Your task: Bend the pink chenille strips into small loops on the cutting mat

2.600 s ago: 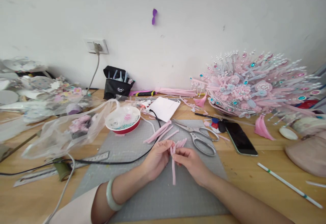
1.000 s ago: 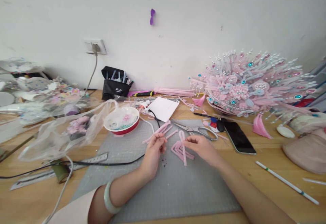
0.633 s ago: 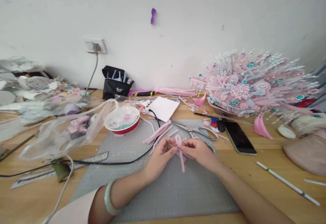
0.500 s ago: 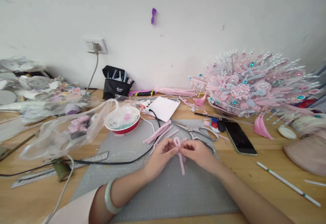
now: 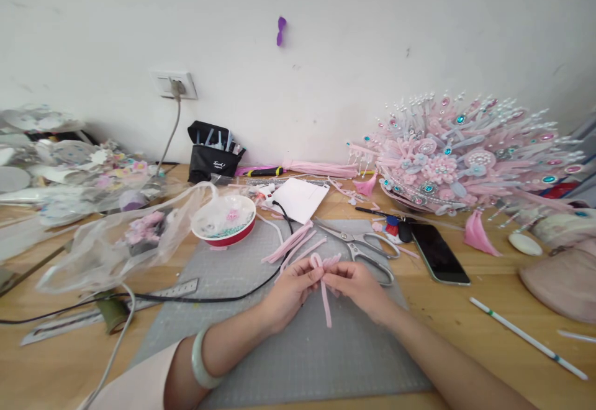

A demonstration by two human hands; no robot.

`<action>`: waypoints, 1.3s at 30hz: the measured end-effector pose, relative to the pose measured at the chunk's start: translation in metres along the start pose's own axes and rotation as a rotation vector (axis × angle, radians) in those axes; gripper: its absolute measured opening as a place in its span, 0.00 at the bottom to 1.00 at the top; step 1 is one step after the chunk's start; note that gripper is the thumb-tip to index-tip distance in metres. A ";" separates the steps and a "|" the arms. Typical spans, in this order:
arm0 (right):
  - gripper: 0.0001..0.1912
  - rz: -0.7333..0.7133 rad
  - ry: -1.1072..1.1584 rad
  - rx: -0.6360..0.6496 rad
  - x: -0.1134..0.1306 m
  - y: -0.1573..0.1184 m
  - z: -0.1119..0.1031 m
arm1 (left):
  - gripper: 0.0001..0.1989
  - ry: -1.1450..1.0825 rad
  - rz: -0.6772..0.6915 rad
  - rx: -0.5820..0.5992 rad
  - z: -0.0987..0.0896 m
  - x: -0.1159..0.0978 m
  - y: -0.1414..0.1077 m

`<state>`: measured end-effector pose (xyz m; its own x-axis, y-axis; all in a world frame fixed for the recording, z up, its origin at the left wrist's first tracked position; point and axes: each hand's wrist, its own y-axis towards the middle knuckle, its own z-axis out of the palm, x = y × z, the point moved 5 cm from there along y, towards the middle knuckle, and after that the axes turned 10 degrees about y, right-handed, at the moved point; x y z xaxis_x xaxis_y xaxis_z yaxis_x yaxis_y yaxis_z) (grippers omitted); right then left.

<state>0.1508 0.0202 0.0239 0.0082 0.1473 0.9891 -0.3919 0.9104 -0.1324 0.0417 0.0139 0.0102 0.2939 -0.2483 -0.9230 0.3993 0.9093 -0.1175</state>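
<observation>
Over the grey cutting mat [image 5: 279, 354], my left hand [image 5: 295, 286] pinches a looped pink fuzzy strip [image 5: 326, 305], whose tail hangs down below the fingertips. My right hand [image 5: 356, 282] is closed on the same pink piece from the other side, the fingertips of both hands almost touching. Small pink loops stick up between and behind the fingers. Just behind my hands lie loose pink strips [image 5: 288, 242] and silver scissors [image 5: 356, 239] with their blades pointing to the back left.
A red-rimmed bowl of beads [image 5: 239, 234], a white card [image 5: 300, 199] and a black pouch [image 5: 212, 160] stand behind. To the right are a phone [image 5: 440, 253], a white stick [image 5: 526, 337] and a large pink jewelled headdress [image 5: 442, 161]. A black cable [image 5: 209, 299] crosses the mat.
The pink loop has tipped and shifted slightly left, and its tail hangs a little lower and further left. More small pink loops show above my right fingers.
</observation>
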 end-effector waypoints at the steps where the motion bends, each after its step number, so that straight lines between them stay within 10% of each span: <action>1: 0.12 0.011 0.023 -0.009 -0.002 0.000 0.000 | 0.09 -0.018 -0.002 -0.005 0.000 0.000 0.000; 19: 0.13 0.259 0.425 0.147 -0.020 -0.004 0.017 | 0.11 -0.053 0.009 -0.011 0.002 -0.002 -0.004; 24: 0.10 0.059 0.297 -0.060 -0.012 -0.003 0.007 | 0.09 0.015 0.064 -0.123 -0.004 -0.005 -0.002; 28: 0.07 -0.203 -0.231 -0.214 0.001 -0.006 0.002 | 0.09 0.061 0.076 -0.148 -0.004 -0.007 -0.002; 39: 0.09 -0.573 -0.776 -0.230 0.019 -0.015 0.004 | 0.09 0.123 0.041 -0.199 -0.014 -0.004 -0.001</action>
<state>0.1531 0.0072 0.0446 -0.4962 -0.5576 0.6655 -0.3282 0.8301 0.4509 0.0279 0.0186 0.0089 0.1930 -0.1786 -0.9648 0.2064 0.9687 -0.1380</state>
